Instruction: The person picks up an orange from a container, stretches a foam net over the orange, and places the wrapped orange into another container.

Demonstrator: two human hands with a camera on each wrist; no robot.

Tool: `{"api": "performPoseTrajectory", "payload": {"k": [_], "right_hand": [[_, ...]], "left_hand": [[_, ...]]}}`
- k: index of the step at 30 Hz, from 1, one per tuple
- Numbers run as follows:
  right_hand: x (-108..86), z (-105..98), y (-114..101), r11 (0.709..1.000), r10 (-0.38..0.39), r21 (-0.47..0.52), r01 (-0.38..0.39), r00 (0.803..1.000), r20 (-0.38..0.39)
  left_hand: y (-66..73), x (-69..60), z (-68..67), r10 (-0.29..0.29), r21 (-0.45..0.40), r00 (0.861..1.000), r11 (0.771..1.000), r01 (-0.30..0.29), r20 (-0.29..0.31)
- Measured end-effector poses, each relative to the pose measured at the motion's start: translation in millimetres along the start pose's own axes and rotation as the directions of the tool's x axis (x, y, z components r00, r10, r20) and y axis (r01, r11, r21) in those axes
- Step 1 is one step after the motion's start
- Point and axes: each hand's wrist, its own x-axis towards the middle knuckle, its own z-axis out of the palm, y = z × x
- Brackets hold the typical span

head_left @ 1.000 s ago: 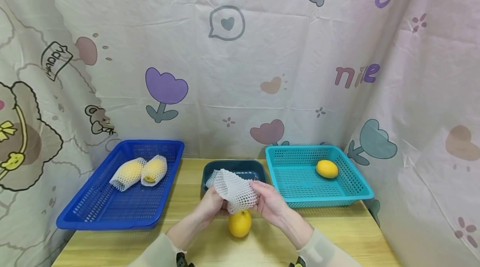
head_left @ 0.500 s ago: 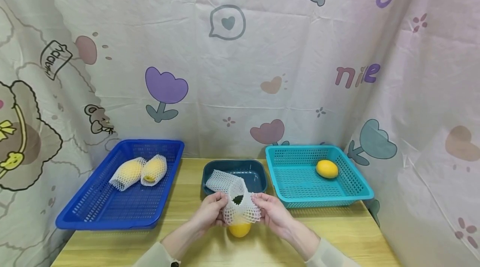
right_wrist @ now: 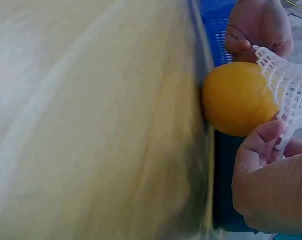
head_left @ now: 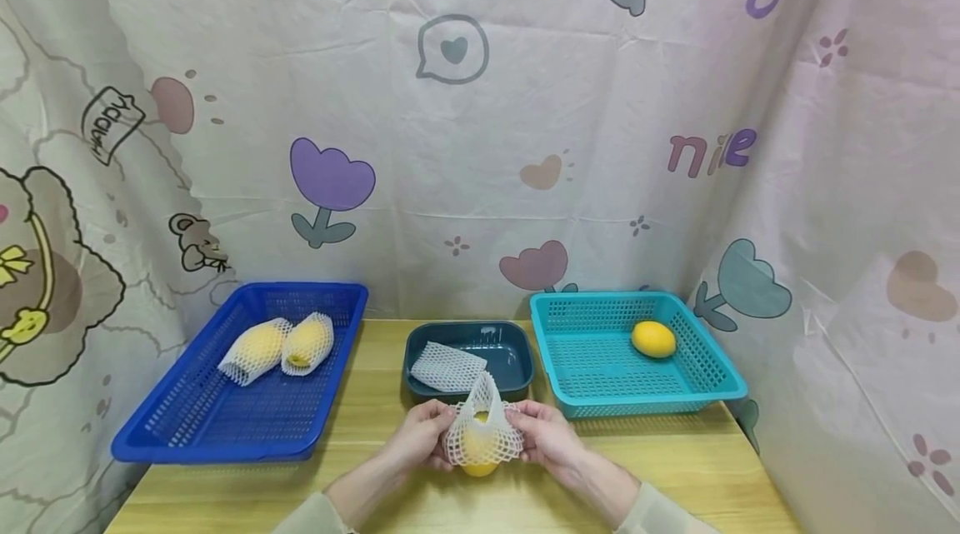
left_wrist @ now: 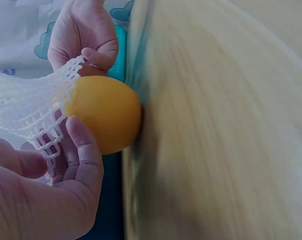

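A white foam net sleeve (head_left: 482, 434) is stretched wide between the two hands, its mouth over the top of a yellow, mango-like fruit (left_wrist: 108, 115). My left hand (head_left: 420, 432) pinches the left edge of the net; on the opposite edge my right hand (head_left: 551, 434) pinches likewise. In both wrist views the lower part of the fruit (right_wrist: 235, 100) is bare and sits on the wooden table (head_left: 405, 501), while its upper end is inside the net. Behind the hands, a second flat foam net (head_left: 447, 367) lies in a dark teal tray (head_left: 517, 355).
At the left stands a blue basket (head_left: 225, 442) with two netted yellow fruits (head_left: 258, 348). A turquoise basket (head_left: 645, 401) on the right contains one bare yellow fruit (head_left: 654, 339). A printed curtain (head_left: 450, 142) hangs behind the table.
The net came away from above the tray, was spread open by both hands, and moved down over the fruit's top. The other net now shows fully in the tray.
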Motion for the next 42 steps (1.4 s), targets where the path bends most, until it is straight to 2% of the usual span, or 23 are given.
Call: {"api": "performPoseTrajectory", "payload": {"k": [7,14,21,33,42], "right_hand": [[0.1,-1.3,11.4,1.0,0.021,-0.015,-0.021,1.0,-0.01],[-0.7,-2.0,19.6,0.999,0.036,-0.021,-0.035,0.999,0.014],[-1.5,0.0,24.0,0.998,0.038,-0.043,-0.037,0.999,0.021],[-0.3,3.2,25.1,0.997,0.024,-0.073,-0.024,1.0,0.009],[-1.8,8.3,13.5,0.998,0.005,-0.058,-0.005,1.0,-0.007]], "left_hand": [[-13.2,1.1,-1.0,-0.038,0.024,0.999,0.999,0.038,-0.001],[-19.5,-1.7,-2.7,-0.063,0.025,0.998,0.998,0.062,0.012],[-28.0,1.8,-2.2,-0.092,0.034,0.996,0.995,0.092,0.01],[-24.0,2.2,1.4,-0.075,0.048,0.997,0.996,0.076,-0.007],[-22.4,1.6,6.2,-0.064,-0.009,0.998,0.998,0.063,-0.025]]}}
